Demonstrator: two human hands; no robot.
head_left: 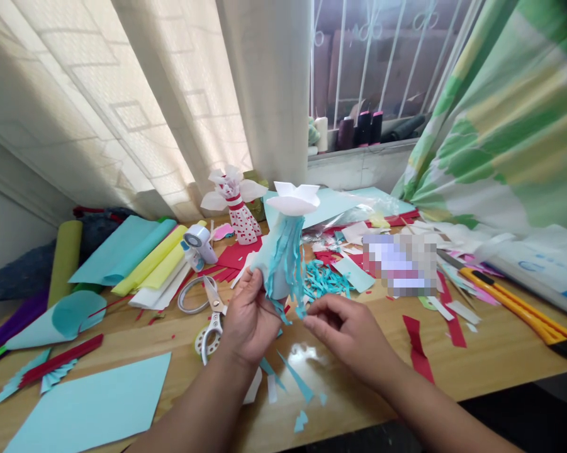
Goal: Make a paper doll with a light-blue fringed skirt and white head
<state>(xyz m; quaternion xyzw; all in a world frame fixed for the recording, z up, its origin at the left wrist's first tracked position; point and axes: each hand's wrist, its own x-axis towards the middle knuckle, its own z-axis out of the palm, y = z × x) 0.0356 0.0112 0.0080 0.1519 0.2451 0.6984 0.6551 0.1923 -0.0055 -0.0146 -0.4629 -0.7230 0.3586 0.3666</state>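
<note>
A pale blue paper cone figure (278, 251) hangs over the middle of the table, its side covered by turquoise crepe paper strips (295, 251) and its top capped with a white folded paper piece (293, 198). My left hand (257, 314) grips the cone near its lower left edge, thumb in front. At the lower right, my right hand (344, 333) pinches the end of one crepe strip between thumb and forefinger. Metal scissors (213, 324) lie just left of my left hand, beside a roll of tape (201, 345). Cut turquoise scraps (297, 380) lie below the hands.
Behind stands a finished-looking red-and-white paper figure (240, 217). Shredded crepe (328, 279) piles at centre. A yellow utility knife (514, 305) lies right, a light blue sheet (94, 402) front left. Rolled papers (123, 251) and a glue bottle (192, 257) sit left.
</note>
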